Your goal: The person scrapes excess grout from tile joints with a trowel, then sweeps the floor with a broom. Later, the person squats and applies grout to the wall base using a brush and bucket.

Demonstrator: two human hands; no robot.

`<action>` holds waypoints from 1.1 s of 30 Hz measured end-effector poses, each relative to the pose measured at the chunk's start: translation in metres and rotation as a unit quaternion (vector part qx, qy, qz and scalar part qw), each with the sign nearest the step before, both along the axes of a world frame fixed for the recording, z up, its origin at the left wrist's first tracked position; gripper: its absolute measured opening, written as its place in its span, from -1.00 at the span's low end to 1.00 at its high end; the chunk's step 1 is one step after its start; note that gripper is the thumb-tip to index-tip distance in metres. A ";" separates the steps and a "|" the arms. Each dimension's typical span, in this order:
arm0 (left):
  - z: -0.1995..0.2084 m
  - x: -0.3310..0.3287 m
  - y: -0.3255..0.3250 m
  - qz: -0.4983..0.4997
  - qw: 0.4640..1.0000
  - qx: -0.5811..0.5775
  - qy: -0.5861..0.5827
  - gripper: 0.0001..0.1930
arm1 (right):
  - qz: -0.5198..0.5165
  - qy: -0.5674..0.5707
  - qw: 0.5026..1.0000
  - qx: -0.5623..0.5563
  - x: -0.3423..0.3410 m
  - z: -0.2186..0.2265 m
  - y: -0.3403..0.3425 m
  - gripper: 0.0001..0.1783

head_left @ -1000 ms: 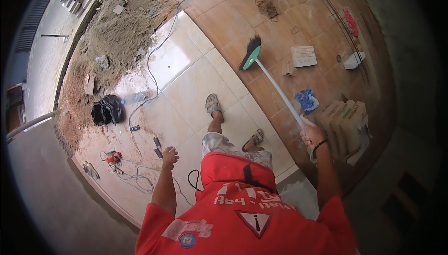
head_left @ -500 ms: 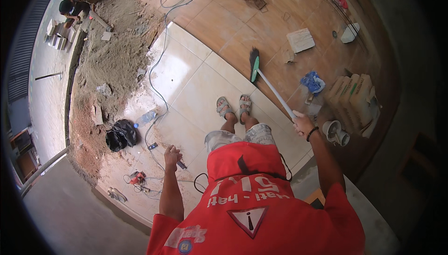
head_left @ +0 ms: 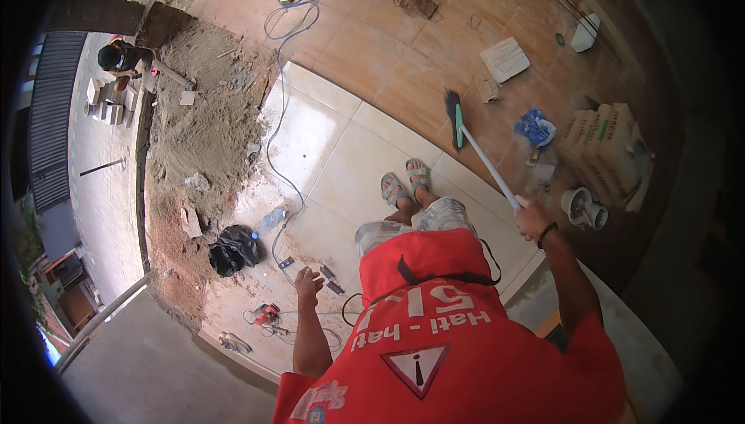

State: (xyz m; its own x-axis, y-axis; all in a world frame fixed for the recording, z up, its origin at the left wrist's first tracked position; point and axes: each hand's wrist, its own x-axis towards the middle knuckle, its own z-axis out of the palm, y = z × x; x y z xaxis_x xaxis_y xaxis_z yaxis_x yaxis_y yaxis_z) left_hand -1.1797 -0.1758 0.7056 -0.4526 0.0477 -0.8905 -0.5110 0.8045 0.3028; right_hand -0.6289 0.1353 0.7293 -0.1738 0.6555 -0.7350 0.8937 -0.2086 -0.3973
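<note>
Soft daylight enters from the open side at my left, leaving a white patch of glare on the pale tiles (head_left: 306, 140) ahead of me and washing out the paved strip (head_left: 101, 206) beyond. Light thins to my right, where the brown sacks (head_left: 599, 152) show duller tones beside near-black shadow. My red shirt (head_left: 458, 338) and the broom (head_left: 490, 167) read fairly clear, while the fisheye lens bends straight edges, softens outlying detail and blackens the rim.
</note>
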 end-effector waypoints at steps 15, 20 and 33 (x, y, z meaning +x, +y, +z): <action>-0.028 -0.056 0.048 -0.013 0.999 -0.025 -0.035 -0.61 | -0.006 -0.013 0.996 -0.086 -0.144 0.007 0.112 -0.64; -0.029 -0.137 0.043 -0.061 0.991 -0.064 -0.099 -0.55 | 0.021 -0.072 0.997 -0.028 -0.156 0.033 0.083 -0.62; -0.009 -0.340 0.154 -0.002 0.999 0.021 0.029 -0.64 | 0.042 0.067 0.997 0.005 -0.435 -0.053 0.209 -0.56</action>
State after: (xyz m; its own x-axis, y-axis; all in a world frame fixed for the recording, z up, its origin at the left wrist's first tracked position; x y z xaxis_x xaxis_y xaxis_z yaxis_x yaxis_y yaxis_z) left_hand -1.5198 -0.0216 0.6961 -0.5025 0.0861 -0.8603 -0.4893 0.7921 0.3650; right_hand -1.0636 0.3439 0.6766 -0.3246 0.6412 -0.6953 0.8471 -0.1299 -0.5153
